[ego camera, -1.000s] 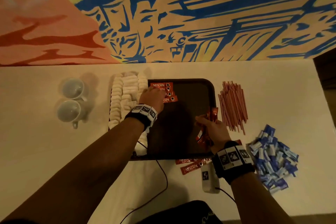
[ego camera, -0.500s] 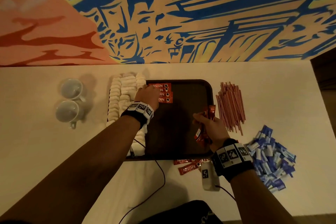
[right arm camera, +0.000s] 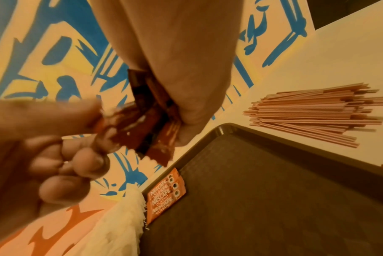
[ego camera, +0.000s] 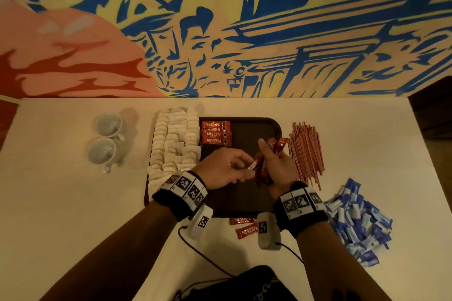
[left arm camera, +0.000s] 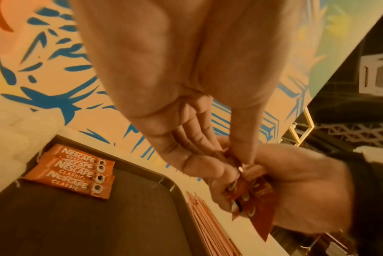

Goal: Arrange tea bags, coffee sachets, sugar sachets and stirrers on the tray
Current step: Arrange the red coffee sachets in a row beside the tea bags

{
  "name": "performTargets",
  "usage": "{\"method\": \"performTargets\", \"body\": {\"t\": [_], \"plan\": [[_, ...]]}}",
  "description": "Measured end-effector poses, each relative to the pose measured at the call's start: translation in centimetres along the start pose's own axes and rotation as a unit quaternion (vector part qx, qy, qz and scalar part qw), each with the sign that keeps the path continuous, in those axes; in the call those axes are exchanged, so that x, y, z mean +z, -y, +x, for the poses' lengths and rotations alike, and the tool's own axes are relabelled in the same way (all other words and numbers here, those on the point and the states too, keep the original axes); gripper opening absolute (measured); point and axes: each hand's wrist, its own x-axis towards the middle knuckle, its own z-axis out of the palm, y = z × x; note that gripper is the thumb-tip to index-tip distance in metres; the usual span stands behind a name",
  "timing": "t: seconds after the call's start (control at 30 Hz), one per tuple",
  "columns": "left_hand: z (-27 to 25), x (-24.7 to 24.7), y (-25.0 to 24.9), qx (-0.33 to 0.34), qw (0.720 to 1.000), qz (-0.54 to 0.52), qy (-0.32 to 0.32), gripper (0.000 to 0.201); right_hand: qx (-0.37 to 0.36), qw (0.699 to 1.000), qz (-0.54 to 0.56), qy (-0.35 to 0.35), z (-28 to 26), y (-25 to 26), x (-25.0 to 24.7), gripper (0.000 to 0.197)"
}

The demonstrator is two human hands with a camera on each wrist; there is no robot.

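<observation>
Left hand (ego camera: 223, 166) fingertips (left arm camera: 210, 166) pinching one coffee sachet (ego camera: 252, 166) from the bunch of sachets (ego camera: 270, 159) gripped in the curled right hand (ego camera: 277, 166), above the tray (ego camera: 254, 127). Four sachets in a row (ego camera: 215, 133) at the tray's far-left corner; tea bags (ego camera: 175, 144) on the tray's left, stirrers (ego camera: 305, 151) and sugar sachets (ego camera: 359, 222) to its right.

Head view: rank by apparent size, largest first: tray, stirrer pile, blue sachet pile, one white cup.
1. tray
2. blue sachet pile
3. stirrer pile, close to the blue pile in spread, so that order is unsure
4. white cup, clearly smallest
</observation>
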Motion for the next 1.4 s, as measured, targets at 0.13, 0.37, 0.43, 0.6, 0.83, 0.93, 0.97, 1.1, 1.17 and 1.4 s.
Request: {"method": "performTargets", "body": {"t": [0.13, 0.37, 0.43, 0.6, 0.83, 0.93, 0.97, 1.1, 1.17, 1.4], "plan": [[-0.9, 0.0, 0.2, -0.008, 0.996, -0.068, -0.061, 0.024, 0.001, 1.000, 0.024, 0.014, -0.8, 0.2, -0.4, 0.063], [-2.7, 0.4, 0.4, 0.129, 0.889, 0.295, -0.326, 0.011, 0.029, 0.992, 0.080, 0.098, -2.1, 0.4, -1.6, 0.062], [-2.6, 0.5, 1.4, 0.187, 0.847, 0.357, -0.347, 0.011, 0.023, 0.987, 0.103, 0.120, -2.4, 0.6, -1.5, 0.051], [-3.2, 0.7, 2.7, 0.208, 0.841, 0.344, -0.363, 0.018, -0.014, 0.992, 0.065, 0.110, -2.0, 0.7, -1.4, 0.034], [-3.4, -1.1, 2.4, 0.110, 0.915, 0.281, -0.267, 0.040, -0.044, 0.995, -0.013, 0.087, -1.4, 0.4, -1.2, 0.034], [-3.3, -2.0, 2.5, 0.076, 0.946, 0.242, -0.202, 0.050, -0.040, 0.997, -0.013, 0.071, -1.1, 0.3, -1.2, 0.036], [-3.2, -2.1, 2.5, 0.073, 0.949, 0.242, -0.187, 0.052, -0.041, 0.997, -0.021, 0.066, -0.9, 0.2, -1.2, 0.036], [-2.6, -2.5, 3.0, 0.065, 0.949, 0.245, -0.188, 0.043, -0.024, 0.997, -0.023, 0.070, -0.3, 0.0, -1.0, 0.035], [-1.8, -2.8, 3.9, 0.060, 0.950, 0.240, -0.190, 0.040, 0.005, 0.997, 0.003, 0.072, 0.1, -0.2, -0.7, 0.033], [2.4, -5.1, 8.2, -0.028, 0.910, 0.354, -0.215, 0.040, 0.024, 0.999, -0.028, 0.001, 2.4, -0.2, -0.9, 0.023]]}}
